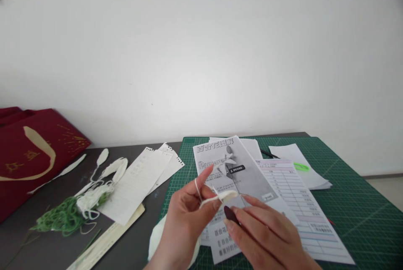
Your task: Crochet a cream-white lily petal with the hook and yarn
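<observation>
Small white crochet piece (226, 195): pinched between thumb and fingertips of the left hand (185, 217). Hangs in the air just above a printed instruction sheet (234, 165), low in the middle of the view. From the piece, a white strand (197, 186) up and round the raised left forefinger, then down past the palm. Other left fingers curled in, so half closed and gripping.

Right hand (264, 234) close against the left from the right side, fingers long and loosely folded round a dark hook (231, 214). Tip of the hook hidden at the piece, so impossible to tell whether through a stitch or only beside it.

Under the left wrist, a pale lump (156, 236), perhaps a ball of yarn, half hidden. Beneath both hands, the sheet and a second printed form (292, 194), overlapping on a green cutting mat (352, 207).

Farther left on the dark table (138, 247): lined notepaper (138, 182), a pale ruler (105, 242), and a tangle of green yarn (61, 218) touching white petals (111, 168). At the edge, a red bag (28, 152).

Likely trouble:
- Strand sliding off the forefinger and going slack, giving loose, uneven stitches.
- Too hard a pull instead, puckering so small a piece.
- With the tip unseen, easy to split the yarn or miss a loop.
- Pinch very near the edge: one slip there, and possibly unravelled stitches.
</observation>
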A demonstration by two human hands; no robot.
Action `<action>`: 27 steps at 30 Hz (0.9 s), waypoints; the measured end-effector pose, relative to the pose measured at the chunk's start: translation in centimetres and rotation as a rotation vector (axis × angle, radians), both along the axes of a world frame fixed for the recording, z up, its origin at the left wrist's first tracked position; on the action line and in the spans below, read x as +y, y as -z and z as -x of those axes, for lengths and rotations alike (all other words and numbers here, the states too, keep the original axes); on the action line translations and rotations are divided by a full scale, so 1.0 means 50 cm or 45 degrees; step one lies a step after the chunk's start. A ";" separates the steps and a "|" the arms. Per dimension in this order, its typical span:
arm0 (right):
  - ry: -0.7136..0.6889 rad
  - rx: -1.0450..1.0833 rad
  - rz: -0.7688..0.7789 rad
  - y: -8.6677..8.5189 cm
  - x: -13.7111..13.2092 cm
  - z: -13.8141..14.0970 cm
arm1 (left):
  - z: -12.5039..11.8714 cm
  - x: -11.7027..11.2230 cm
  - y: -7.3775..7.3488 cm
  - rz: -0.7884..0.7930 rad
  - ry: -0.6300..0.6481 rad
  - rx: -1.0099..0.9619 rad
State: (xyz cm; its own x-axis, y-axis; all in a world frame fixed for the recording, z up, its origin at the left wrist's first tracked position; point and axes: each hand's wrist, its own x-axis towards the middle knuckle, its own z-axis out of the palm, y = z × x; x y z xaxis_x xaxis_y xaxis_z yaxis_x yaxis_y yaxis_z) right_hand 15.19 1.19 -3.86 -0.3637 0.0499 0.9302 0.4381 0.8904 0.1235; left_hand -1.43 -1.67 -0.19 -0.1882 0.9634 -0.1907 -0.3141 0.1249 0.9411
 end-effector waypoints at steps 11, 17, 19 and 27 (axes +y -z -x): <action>-0.142 0.007 0.367 -0.026 -0.003 -0.006 | 0.005 0.007 0.010 -0.233 -0.020 0.611; -0.270 0.099 0.599 -0.030 -0.005 -0.019 | 0.017 0.020 -0.002 -0.079 0.213 0.417; -0.343 0.092 0.763 -0.046 -0.007 -0.028 | 0.018 0.021 -0.007 -0.059 0.272 0.381; -0.585 0.377 1.180 -0.046 -0.005 -0.045 | 0.038 0.016 -0.004 0.001 0.532 0.318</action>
State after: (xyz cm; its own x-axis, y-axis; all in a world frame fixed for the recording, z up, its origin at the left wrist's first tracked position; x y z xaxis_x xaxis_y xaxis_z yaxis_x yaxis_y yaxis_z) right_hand 17.46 0.92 -1.57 -0.2937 0.6970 0.6542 -0.0609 0.6693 -0.7405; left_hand -3.34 -0.85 0.01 0.1750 0.9661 -0.1898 -0.0017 0.1931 0.9812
